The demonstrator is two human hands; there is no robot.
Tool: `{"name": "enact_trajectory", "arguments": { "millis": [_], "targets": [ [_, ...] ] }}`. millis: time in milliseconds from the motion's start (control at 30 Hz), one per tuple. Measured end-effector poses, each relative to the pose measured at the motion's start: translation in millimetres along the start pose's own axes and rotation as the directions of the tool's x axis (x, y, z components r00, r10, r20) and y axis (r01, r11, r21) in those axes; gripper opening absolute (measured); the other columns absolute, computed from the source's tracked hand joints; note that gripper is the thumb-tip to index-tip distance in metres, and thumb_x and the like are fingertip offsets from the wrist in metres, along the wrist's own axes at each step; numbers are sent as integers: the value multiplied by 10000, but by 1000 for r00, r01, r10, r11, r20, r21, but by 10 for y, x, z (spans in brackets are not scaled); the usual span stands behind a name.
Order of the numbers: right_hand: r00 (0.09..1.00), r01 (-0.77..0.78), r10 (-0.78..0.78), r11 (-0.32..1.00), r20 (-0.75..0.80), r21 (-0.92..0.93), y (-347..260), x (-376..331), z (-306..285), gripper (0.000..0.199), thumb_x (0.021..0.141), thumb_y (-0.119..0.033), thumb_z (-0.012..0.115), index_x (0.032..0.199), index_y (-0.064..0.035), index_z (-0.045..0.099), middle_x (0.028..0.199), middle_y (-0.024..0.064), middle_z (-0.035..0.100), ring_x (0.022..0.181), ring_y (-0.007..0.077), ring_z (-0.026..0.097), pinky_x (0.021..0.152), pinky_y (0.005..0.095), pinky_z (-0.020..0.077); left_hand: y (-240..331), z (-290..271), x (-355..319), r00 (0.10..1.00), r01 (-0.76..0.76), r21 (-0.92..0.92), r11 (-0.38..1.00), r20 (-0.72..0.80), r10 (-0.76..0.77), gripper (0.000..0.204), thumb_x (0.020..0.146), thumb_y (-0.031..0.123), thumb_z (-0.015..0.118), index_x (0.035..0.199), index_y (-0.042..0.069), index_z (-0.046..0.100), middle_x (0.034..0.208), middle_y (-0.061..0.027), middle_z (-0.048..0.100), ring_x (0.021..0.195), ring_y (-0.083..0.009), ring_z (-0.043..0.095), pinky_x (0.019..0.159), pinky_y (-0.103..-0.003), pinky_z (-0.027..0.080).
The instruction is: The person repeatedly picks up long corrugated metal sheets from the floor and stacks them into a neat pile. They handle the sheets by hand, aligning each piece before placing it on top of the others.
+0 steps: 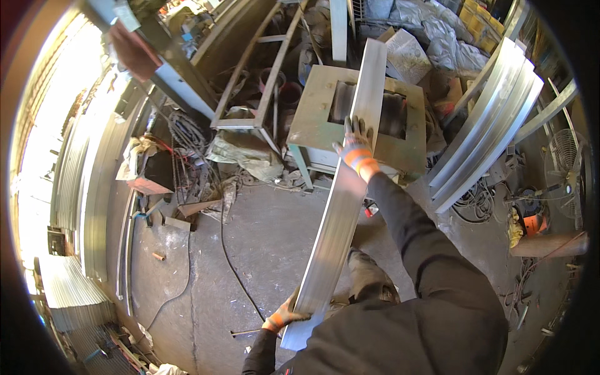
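Note:
A long, flat metal profile slopes from my body up across a green metal machine stand. Its far part lies over the stand's rectangular opening, where a dark, roller-like part shows. My left hand, in a grey and orange glove, grips the near end at its left edge, with fingers partly hidden beneath. Farther along, my right hand, in a matching glove, rests on the profile's upper face with fingers spread, beside the stand's front edge.
Several long, shiny metal profiles lean at the right, near a fan. More profiles line the left side. A metal frame stands behind. A dark cable crosses the concrete floor. A cardboard box sits to the left.

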State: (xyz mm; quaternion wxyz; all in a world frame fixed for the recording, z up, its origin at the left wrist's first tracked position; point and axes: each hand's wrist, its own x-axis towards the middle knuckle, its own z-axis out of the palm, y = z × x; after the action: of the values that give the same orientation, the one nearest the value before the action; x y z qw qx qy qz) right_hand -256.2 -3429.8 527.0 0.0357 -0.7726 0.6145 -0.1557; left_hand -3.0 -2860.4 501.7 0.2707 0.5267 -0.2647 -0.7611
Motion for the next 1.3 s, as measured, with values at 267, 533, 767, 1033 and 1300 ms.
{"name": "enact_trajectory", "arguments": {
  "millis": [267, 533, 767, 1033, 1300],
  "targets": [
    [989, -147, 142, 959, -35, -243, 1627, 3307, 384, 842, 1038, -519, 584, 1749, -108, 397, 1834, 166, 335, 1675, 395, 336, 1358, 643, 254, 2185, 507, 2779, 968, -243, -214, 946, 17, 252, 1211, 776, 102, 991, 1755, -46, 293, 1759, -225, 433, 1581, -276, 475, 1287, -416, 428],
    [975, -212, 198, 965, -101, -152, 2543, 4476, 868, 783, 1036, -531, 489, 1754, -234, 397, 1867, 45, 291, 1710, 288, 291, 1348, 685, 207, 2817, 503, 3795, 974, -216, -214, 953, 27, 226, 1217, 788, 87, 979, 1769, -33, 269, 1789, -190, 403, 1626, -273, 413, 1322, -410, 380],
    [976, -209, 218, 931, -1, -298, 2143, 3930, 686, 788, 1057, -559, 452, 1778, -254, 363, 1873, 31, 283, 1727, 277, 245, 1374, 619, 198, 2656, 425, 3377, 973, -188, -250, 950, 86, 215, 1149, 839, 4, 902, 1777, -27, 240, 1765, -191, 424, 1551, -274, 497, 1238, -412, 496],
    [972, -234, 213, 926, -102, -295, 1294, 2276, 465, 737, 1037, -482, 515, 1720, -211, 460, 1841, 45, 362, 1695, 287, 327, 1300, 795, 200, 1523, 224, 2181, 987, -103, -284, 953, 87, 133, 1141, 812, -67, 852, 1776, -33, 242, 1733, -205, 457, 1484, -258, 562, 1141, -385, 571],
    [983, -175, 148, 929, -106, -327, 199, -23, 348, 757, 1021, -488, 531, 1707, -174, 465, 1829, 67, 367, 1679, 302, 338, 1280, 812, 208, -296, -49, 548, 981, -130, -232, 964, 109, 159, 1205, 808, -53, 855, 1789, -28, 155, 1726, -238, 443, 1181, -339, 792, 1013, -408, 647]
  ]
}}
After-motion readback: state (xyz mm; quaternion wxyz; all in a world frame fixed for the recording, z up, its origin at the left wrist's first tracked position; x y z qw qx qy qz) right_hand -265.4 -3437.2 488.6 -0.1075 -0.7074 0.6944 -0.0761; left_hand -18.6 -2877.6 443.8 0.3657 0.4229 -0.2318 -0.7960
